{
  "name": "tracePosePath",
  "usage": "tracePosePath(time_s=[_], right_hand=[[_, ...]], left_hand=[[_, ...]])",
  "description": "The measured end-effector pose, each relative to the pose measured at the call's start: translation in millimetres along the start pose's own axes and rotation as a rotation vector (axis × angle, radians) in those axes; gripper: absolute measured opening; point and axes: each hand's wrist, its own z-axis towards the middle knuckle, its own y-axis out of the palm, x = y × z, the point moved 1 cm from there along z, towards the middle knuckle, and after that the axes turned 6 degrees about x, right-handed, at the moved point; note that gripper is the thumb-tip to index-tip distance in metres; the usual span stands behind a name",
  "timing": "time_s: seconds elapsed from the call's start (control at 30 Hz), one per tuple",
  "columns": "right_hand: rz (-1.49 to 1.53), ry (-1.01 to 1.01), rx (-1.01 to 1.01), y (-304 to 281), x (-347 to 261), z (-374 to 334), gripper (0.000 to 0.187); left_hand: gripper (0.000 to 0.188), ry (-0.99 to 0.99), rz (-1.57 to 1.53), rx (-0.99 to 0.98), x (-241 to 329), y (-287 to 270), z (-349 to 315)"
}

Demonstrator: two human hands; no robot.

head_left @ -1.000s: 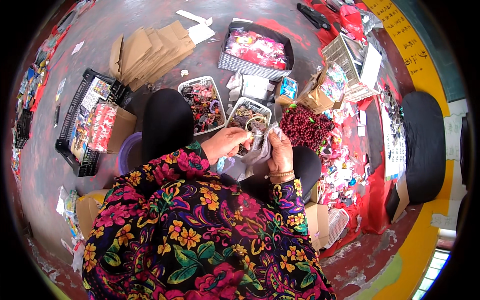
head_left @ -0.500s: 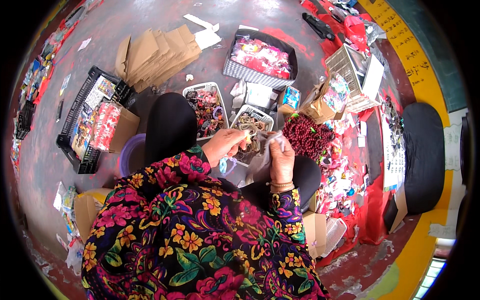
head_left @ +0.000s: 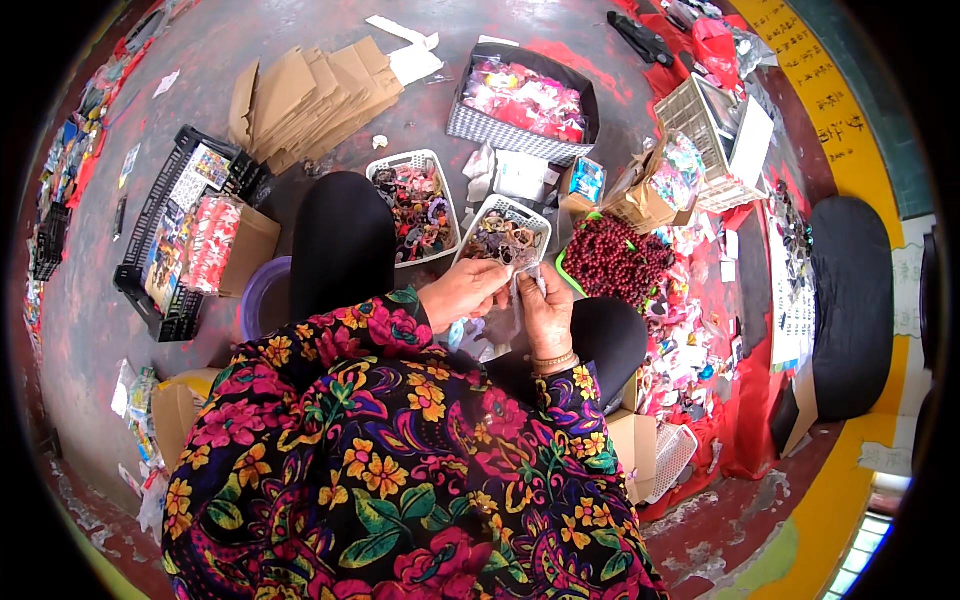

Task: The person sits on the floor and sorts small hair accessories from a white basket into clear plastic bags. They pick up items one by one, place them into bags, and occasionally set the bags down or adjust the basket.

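Note:
My left hand [head_left: 465, 292] and my right hand [head_left: 547, 318] meet in front of my lap, fingers closed. Between them hangs a thin, see-through plastic bag [head_left: 517, 308], its upper edge pinched by both hands. Whether the left fingers also hold something small is hidden. Just beyond my hands stands a small white basket [head_left: 546, 238] of hair ties [head_left: 500, 236] in brown, grey and dark tones. A larger white basket [head_left: 450, 200] to its left holds mixed, colourful hair ties. Right of my right hand, dark red beads [head_left: 618, 262] lie heaped in a green-rimmed tray [head_left: 570, 278].
A patterned grey bin [head_left: 500, 128] of pink packets stands at the back. Flattened cardboard [head_left: 315, 105] and a black crate [head_left: 165, 325] lie left, near a purple basin [head_left: 262, 300]. Small goods [head_left: 685, 370] cover red cloth at right. An open carton [head_left: 640, 205] stands behind the beads.
My hands have come closer together. The left has moved right to the bag's edge, and the yellowish thing at its fingertips no longer shows. The bag hangs straighter between them.

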Motion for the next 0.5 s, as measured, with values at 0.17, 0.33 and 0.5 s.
tracePosePath(time_s=[0.17, 0.33, 0.5], right_hand=[[-0.063, -0.011, -0.025, -8.1, 6.9, 1.0, 0.009], [0.393, 0.186, 0.243, -33.8, -24.3, 6.9, 0.022], [0.605, 0.213, 0.423, -48.2, -23.6, 13.4, 0.022]], left_hand=[[0.036, -0.085, -0.006, -0.022, 0.4, -6.1, 2.0], [0.04, 0.007, -0.021, 0.136, 1.8, -30.7, 12.0], [0.038, -0.042, -0.025, 0.22, -2.7, -47.7, 26.6]])
